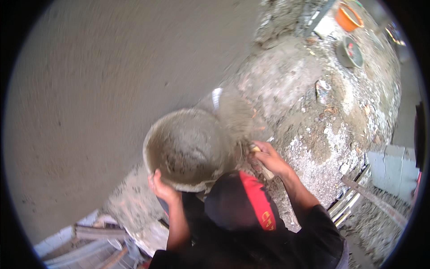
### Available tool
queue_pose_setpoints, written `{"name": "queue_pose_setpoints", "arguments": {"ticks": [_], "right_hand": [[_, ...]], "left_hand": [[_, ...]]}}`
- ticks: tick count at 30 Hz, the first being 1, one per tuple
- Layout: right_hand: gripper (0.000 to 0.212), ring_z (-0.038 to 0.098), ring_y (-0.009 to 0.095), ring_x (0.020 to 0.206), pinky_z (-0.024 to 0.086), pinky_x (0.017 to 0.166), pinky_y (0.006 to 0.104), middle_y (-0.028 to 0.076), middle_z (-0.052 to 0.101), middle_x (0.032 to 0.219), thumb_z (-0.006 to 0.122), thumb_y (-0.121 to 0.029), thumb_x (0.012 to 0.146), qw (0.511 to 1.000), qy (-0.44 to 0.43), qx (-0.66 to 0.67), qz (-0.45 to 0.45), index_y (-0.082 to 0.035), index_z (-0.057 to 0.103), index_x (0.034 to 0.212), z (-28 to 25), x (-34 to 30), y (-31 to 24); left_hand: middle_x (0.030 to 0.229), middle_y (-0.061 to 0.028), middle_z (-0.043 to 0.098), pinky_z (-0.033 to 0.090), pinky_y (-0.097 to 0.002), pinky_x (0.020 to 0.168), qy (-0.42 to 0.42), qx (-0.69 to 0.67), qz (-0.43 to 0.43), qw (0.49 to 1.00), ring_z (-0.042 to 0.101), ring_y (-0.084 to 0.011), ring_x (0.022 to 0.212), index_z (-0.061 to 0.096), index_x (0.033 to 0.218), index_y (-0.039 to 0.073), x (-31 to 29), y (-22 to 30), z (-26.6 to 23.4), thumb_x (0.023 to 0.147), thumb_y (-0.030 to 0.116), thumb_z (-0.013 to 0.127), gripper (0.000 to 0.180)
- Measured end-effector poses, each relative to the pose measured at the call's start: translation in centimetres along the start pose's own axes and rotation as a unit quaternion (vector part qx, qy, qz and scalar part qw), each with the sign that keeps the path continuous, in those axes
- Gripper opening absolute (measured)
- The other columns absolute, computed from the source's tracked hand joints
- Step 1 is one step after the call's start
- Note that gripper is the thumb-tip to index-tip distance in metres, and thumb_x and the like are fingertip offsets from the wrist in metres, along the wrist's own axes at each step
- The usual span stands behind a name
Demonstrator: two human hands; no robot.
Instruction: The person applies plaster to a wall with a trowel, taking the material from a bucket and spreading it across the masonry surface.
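Observation:
A round basin (154,127), crusted with grey mortar, sits in front of me, tilted so its inside shows. Wet mortar (192,148) coats its bottom and walls. My left hand (163,189) is closed around the near left rim, thumb on the inside. To the right of the basin, my right hand (271,159) grips the wooden handle (268,172) of a trowel. The trowel's blade is smeared by motion close to the basin's right rim, so I cannot tell whether it carries mortar. A black cap with a red band (228,199) covers part of the lower middle.
A broad grey plastered surface (98,98) fills the left. Rubble ground (309,130) lies to the right, with an orange bucket (347,20), a grey bucket (345,54) and a crumpled packet (322,91). Grey blocks (394,168) and a plank (376,199) are at lower right; boards (101,232) lie lower left.

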State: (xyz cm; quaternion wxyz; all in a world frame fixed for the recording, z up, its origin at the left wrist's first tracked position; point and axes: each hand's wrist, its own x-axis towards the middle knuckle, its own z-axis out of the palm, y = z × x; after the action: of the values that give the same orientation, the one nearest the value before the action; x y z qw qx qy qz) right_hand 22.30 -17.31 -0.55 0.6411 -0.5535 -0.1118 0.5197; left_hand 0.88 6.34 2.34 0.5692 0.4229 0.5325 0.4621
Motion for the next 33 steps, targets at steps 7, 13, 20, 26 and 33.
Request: {"name": "queue_pose_setpoints", "arguments": {"ticks": [7, 13, 20, 26, 33], "right_hand": [[0.008, 0.051, 0.01, 0.046, 0.045, 0.037, 0.0237, 0.007, 0.056, 0.07, 0.05, -0.006, 0.087, 0.819, 0.505, 0.04, -0.269, -0.003, 0.052, 0.093, -7.9, -1.2, -4.2], [0.011, 0.055, 0.016, 0.063, 0.046, 0.048, 0.0302, 0.01, 0.057, 0.083, 0.055, -0.008, 0.089, 0.378, 0.88, -0.098, -0.272, -0.005, 0.047, 0.095, -17.2, 9.0, -5.0], [0.028, 0.061, 0.021, 0.063, 0.051, 0.057, 0.0403, 0.012, 0.06, 0.075, 0.065, -0.017, 0.084, 0.782, 0.502, -0.161, -0.332, -0.005, 0.046, 0.102, 3.4, 20.7, -6.1], [0.019, 0.056, 0.015, 0.052, 0.049, 0.041, 0.0314, 0.007, 0.056, 0.072, 0.056, -0.015, 0.089, 0.835, 0.513, 0.038, -0.196, -0.002, 0.047, 0.1, -4.3, 15.8, -0.2], [0.029, 0.049, 0.013, 0.05, 0.042, 0.038, 0.029, 0.003, 0.048, 0.07, 0.059, -0.033, 0.09, 0.86, 0.417, 0.258, -0.142, -0.006, 0.051, 0.098, -8.1, 19.0, -2.0]], "left_hand": [[0.09, -0.008, 0.054, 0.044, -0.0347, 0.082, 0.019, 0.065, 0.011, 0.998, 0.052, -0.0203, 0.086, 0.055, 0.085, 0.001, 1.3, -0.1, -1.1, 0.083, 0.017, 0.056, 0.016], [0.088, -0.0085, 0.055, 0.044, -0.0339, 0.08, -0.016, 0.175, 0.091, 0.98, 0.052, -0.0199, 0.084, 0.055, 0.084, -0.001, 1.0, -0.6, -2.1, 0.085, 0.017, 0.054, 0.018], [0.085, -0.0087, 0.056, 0.043, -0.0345, 0.079, -0.022, 0.128, 0.072, 0.989, 0.052, -0.0203, 0.083, 0.058, 0.085, -0.003, 2.9, -0.3, -3.5, 0.087, 0.018, 0.053, 0.022], [0.085, -0.0096, 0.055, 0.043, -0.0353, 0.076, -0.037, 0.249, 0.146, 0.957, 0.051, -0.0203, 0.08, 0.056, 0.083, -0.003, 0.9, -2.0, -3.1, 0.086, 0.016, 0.054, 0.02], [0.085, -0.0097, 0.056, 0.043, -0.0349, 0.077, -0.033, 0.203, 0.108, 0.973, 0.051, -0.0206, 0.082, 0.057, 0.085, -0.003, 1.0, -0.5, -2.2, 0.086, 0.017, 0.054, 0.02]]}}
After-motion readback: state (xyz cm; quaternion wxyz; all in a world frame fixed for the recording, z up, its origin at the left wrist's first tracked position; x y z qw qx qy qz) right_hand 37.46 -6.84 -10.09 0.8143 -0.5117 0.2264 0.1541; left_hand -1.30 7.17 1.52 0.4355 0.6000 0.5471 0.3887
